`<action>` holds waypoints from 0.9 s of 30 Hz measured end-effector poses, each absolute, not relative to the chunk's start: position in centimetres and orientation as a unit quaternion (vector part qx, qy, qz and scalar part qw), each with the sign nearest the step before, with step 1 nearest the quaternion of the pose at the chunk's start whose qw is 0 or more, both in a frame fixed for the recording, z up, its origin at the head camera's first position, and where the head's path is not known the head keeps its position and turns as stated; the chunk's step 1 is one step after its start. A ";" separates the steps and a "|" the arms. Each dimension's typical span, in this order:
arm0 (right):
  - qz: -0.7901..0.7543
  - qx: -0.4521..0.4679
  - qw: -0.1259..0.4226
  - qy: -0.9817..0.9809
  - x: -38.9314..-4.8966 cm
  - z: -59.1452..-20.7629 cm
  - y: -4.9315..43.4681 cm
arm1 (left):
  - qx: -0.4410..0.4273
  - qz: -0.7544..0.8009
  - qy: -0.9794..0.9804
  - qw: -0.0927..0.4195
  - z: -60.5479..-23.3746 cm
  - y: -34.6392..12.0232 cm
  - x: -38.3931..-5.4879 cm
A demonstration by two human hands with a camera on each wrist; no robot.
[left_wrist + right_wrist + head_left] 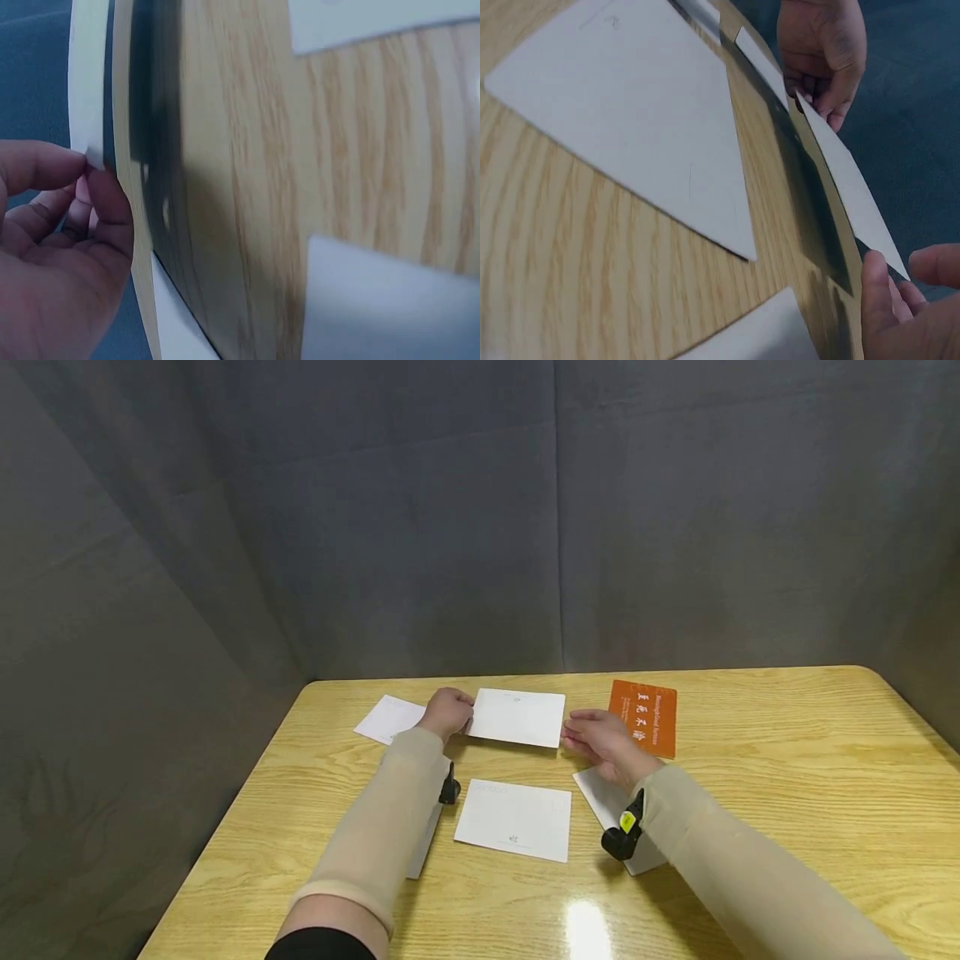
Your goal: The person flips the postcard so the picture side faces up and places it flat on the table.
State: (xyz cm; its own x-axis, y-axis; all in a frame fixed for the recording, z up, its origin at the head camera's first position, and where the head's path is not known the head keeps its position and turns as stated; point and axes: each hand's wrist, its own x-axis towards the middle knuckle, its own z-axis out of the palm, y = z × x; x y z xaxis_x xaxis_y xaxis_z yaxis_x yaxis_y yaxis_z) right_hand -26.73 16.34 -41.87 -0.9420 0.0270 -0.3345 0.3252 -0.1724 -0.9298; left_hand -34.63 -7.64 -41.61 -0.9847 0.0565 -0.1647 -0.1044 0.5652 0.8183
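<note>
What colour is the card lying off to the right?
The card is orange with white lettering, clearest in the head view.

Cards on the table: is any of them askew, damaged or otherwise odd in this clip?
One stands out: the orange card is the only coloured one and shows printed text, while the other cards are white. The white card pinched by the left hand is lifted off the table. Nothing looks damaged.

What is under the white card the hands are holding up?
Under the lifted white card only bare wooden table and the card's shadow show. It hides a strip of table behind it.
</note>
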 end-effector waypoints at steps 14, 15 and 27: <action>-0.691 0.146 0.071 0.705 -27.4 -42.6 17.7 | 0.002 0.526 0.842 0.124 -41.7 -6.5 -34.6; -0.688 0.145 0.071 0.708 -27.4 -42.6 17.7 | 0.002 0.529 0.840 0.124 -41.7 -6.6 -34.6; -0.641 0.137 0.063 0.752 -27.9 -42.6 17.2 | -0.005 0.542 0.830 0.128 -41.5 -7.3 -34.5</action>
